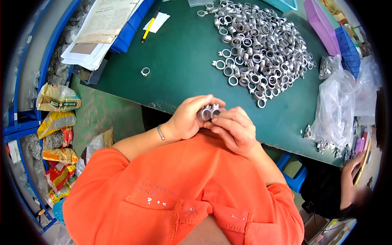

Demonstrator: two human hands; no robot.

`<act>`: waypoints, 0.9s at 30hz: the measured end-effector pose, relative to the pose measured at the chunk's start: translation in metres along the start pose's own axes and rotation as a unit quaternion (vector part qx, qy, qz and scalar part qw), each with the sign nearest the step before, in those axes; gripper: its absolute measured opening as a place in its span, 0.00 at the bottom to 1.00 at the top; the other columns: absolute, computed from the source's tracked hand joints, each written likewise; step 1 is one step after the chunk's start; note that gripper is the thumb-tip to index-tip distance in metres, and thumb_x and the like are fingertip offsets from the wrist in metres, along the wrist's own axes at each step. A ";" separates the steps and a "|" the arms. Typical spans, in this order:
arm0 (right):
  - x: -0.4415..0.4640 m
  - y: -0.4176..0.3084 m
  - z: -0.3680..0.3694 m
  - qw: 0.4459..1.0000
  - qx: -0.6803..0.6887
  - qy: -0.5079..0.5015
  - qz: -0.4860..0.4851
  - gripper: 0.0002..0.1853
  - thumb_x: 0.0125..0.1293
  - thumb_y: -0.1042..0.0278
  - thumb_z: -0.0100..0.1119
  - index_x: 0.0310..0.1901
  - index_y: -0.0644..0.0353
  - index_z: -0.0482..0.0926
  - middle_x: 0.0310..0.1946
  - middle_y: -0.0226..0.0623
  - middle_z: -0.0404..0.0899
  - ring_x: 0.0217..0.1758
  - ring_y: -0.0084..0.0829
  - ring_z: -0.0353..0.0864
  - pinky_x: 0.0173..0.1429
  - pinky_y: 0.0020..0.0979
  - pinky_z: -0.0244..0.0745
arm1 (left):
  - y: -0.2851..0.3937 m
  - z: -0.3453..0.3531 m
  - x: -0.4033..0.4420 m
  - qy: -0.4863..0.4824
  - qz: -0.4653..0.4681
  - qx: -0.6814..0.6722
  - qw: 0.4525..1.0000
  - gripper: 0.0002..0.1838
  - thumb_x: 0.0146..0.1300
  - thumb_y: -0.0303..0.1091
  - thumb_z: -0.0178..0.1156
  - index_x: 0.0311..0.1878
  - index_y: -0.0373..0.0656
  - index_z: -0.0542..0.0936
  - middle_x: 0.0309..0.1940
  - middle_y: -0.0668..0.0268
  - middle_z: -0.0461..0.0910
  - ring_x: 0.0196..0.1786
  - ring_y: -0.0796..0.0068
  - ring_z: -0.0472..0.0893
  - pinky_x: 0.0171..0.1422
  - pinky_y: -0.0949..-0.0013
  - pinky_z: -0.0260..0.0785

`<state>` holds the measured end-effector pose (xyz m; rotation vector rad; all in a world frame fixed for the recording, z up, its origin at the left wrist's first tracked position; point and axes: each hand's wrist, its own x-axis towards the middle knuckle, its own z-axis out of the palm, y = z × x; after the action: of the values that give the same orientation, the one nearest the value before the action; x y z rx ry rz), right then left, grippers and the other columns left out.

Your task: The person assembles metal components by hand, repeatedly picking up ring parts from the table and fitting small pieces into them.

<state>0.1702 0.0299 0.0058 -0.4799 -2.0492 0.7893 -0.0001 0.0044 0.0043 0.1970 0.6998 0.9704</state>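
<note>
My left hand [188, 117] is curled around metal rings [205, 113] held side by side in front of my chest, near the table's front edge. The fingers of my right hand [235, 127] are bent and pinch the right side of these rings. How many rings are held is hard to tell, as my fingers cover part of them. Beyond my hands, a large pile of similar metal rings [261, 53] lies on the green table [175, 61]. One single ring [145, 72] lies apart on the left of the table.
Papers [98, 28] rest on a blue bin at the upper left, beside a yellow pen [150, 26]. Plastic bags [335, 106] and small metal parts are at the right edge. A person [332, 188] sits at the lower right, near a blue stool [295, 175].
</note>
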 end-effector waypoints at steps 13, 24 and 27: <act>0.011 0.029 -0.006 0.953 0.071 0.028 0.293 0.04 0.56 0.77 0.61 0.33 0.61 0.78 0.29 0.34 0.75 0.32 0.28 0.74 0.38 0.27 0.69 | -0.004 -0.009 -0.005 0.063 0.104 0.158 0.980 0.05 0.63 0.29 0.56 0.39 0.39 0.75 0.29 0.68 0.73 0.30 0.81 0.73 0.28 0.79 0.66; -0.006 0.017 0.002 0.989 0.047 0.055 0.126 0.10 0.48 0.83 0.64 0.34 0.63 0.78 0.33 0.39 0.79 0.34 0.35 0.78 0.37 0.29 0.73 | -0.001 0.002 -0.005 0.027 0.268 0.429 0.862 0.03 0.59 0.26 0.60 0.34 0.37 0.79 0.32 0.69 0.76 0.30 0.85 0.71 0.32 0.81 0.64; -0.006 0.019 0.002 0.994 0.007 0.065 0.082 0.11 0.46 0.83 0.64 0.33 0.63 0.78 0.35 0.40 0.79 0.35 0.36 0.79 0.38 0.29 0.74 | -0.003 -0.002 -0.003 0.007 0.331 0.472 0.817 0.03 0.56 0.24 0.63 0.33 0.37 0.80 0.34 0.68 0.76 0.32 0.84 0.72 0.35 0.81 0.65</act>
<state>0.1726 0.0391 -0.0117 -0.6809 -1.9005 0.8456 -0.0009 -0.0005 0.0026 1.3924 1.1228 1.1978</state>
